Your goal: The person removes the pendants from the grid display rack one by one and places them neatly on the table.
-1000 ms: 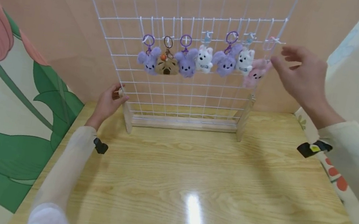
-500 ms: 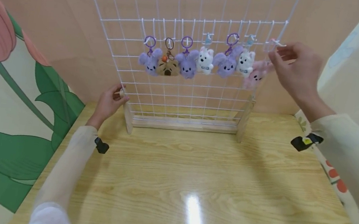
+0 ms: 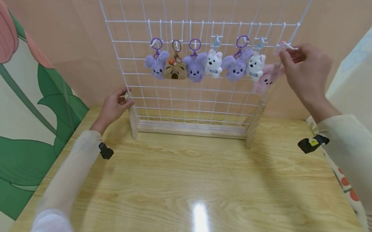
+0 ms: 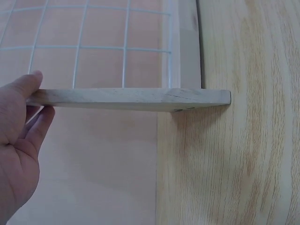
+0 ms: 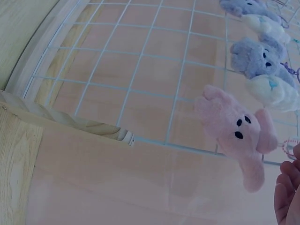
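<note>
A white wire grid rack point(image 3: 189, 93) stands in a wooden base. My left hand point(image 3: 113, 108) pinches the upper end of the wooden side post point(image 4: 131, 96) between thumb and fingers. At the rack's right edge hangs a pink plush keychain point(image 5: 229, 124); my right hand point(image 3: 306, 71) pinches its pink beaded ring point(image 5: 288, 147) beside a white hook point(image 3: 289, 46). Only part of the right hand's fingers point(image 5: 287, 187) shows in the right wrist view, so the exact contact is partly hidden.
Left of the pink one hang white dog plush keychains point(image 3: 256, 67), purple plush keychains point(image 3: 196, 68) and a brown plush keychain point(image 3: 176, 70), on several hooks. Below is a wood-grain table point(image 3: 164, 176). A peach backdrop point(image 3: 61, 17) rises close behind the rack.
My right hand has moved slightly left to the hook at the rack's right edge, and its fingers have closed on the pink keychain's ring. The left hand keeps its grip on the post.
</note>
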`<act>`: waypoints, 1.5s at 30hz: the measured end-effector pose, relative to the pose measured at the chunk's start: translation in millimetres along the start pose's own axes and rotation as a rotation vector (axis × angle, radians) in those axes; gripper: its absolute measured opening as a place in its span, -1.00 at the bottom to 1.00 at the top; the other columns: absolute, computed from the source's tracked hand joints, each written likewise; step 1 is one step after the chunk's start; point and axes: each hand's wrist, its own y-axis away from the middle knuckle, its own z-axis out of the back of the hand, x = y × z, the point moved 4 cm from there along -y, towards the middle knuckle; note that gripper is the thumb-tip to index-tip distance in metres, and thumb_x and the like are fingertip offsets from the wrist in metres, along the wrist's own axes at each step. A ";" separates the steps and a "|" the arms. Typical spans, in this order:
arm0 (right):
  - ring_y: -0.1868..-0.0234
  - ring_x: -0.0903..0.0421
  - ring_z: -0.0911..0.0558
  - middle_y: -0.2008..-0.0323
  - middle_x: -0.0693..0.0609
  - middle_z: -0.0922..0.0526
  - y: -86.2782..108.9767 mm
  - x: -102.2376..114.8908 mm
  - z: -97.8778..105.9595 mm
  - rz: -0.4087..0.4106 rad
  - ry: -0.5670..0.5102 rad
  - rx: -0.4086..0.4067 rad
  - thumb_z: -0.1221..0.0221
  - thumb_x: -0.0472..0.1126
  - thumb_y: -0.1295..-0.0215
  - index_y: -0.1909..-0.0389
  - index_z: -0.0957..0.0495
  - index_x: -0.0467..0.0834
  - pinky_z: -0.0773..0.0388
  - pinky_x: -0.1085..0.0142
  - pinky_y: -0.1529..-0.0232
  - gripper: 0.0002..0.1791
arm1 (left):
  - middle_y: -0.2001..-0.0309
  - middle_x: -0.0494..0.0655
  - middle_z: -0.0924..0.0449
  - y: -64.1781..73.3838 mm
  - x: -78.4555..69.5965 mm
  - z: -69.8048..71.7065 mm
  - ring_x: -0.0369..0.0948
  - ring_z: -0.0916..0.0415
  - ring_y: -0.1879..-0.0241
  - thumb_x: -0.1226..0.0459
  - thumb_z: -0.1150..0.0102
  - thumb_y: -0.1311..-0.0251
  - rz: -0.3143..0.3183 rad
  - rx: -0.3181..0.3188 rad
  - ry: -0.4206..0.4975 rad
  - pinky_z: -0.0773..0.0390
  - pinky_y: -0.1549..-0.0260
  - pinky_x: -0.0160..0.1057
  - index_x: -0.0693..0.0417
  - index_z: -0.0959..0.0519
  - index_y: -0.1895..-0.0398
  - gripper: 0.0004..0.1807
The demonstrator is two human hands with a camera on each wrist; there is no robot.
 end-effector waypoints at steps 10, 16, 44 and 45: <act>0.50 0.49 -0.48 0.31 0.07 -0.72 -1.0 3.0 3.0 0.014 -0.056 -0.057 -0.16 0.06 -0.26 0.16 -0.67 -0.21 -0.41 0.65 0.49 -0.59 | -0.06 0.30 -0.51 1.0 -0.6 0.2 0.08 -0.58 0.01 0.35 -0.27 -0.18 0.000 0.004 -0.009 -0.63 0.06 -0.32 0.21 -0.43 -0.21 -0.49; 0.49 0.47 -0.50 0.44 0.27 -0.64 1.7 5.2 6.3 0.058 -0.113 -0.102 -0.18 0.02 -0.26 0.21 -0.68 -0.19 -0.43 0.66 0.47 -0.65 | -0.08 0.26 -0.51 1.0 -0.6 0.2 0.06 -0.57 0.00 0.31 -0.27 -0.19 0.018 0.024 -0.016 -0.63 0.04 -0.29 0.19 -0.41 -0.24 -0.47; 0.47 0.47 -0.53 0.38 0.12 -0.73 24.8 20.9 37.2 0.248 -0.158 -0.263 -0.21 -0.09 -0.25 0.34 -0.72 -0.13 -0.42 0.70 0.48 -0.79 | -0.11 0.35 -0.47 1.6 -0.5 -0.6 0.08 -0.54 -0.04 0.28 -0.26 -0.21 0.041 0.034 -0.017 -0.61 0.02 -0.29 0.23 -0.38 -0.27 -0.44; 0.47 0.47 -0.53 0.38 0.12 -0.73 26.0 21.2 38.4 0.245 -0.157 -0.265 -0.22 -0.09 -0.24 0.34 -0.72 -0.13 -0.41 0.70 0.48 -0.80 | -0.11 0.35 -0.46 1.6 -0.8 -0.6 0.08 -0.54 -0.04 0.29 -0.26 -0.21 0.041 0.034 -0.016 -0.61 0.01 -0.28 0.22 -0.37 -0.27 -0.44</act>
